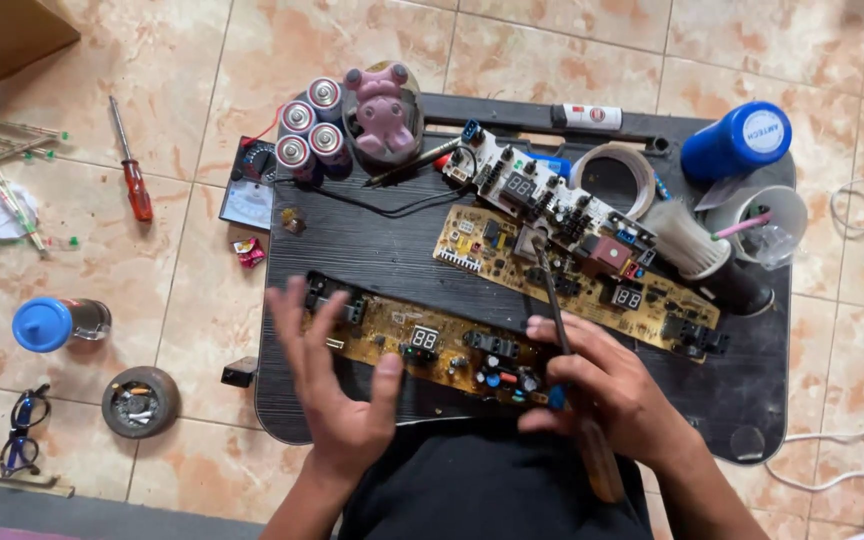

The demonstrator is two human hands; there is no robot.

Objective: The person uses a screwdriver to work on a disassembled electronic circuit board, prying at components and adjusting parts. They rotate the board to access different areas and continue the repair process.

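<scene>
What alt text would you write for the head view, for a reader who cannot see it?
Seen from above, the right hand holds a wooden-handled tool over a yellow circuit board on a black lap table, while the open left hand hovers at the board's left end. Two more boards, batteries and tape lie behind.

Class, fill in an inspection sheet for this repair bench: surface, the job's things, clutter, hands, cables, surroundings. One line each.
Surface: black lap table set on a tiled floor.
Job's things: nearest circuit board lies under both hands; two more boards lie behind it.
Clutter: four batteries, pink toy, tape roll, brush, blue-capped can, cup.
Hands: left hand open, fingers spread over the board; right hand grips a long-shafted tool.
Cables: black lead on the table; white cord on the floor.
Surroundings: red screwdriver, blue-capped bottle, ashtray, glasses.
</scene>
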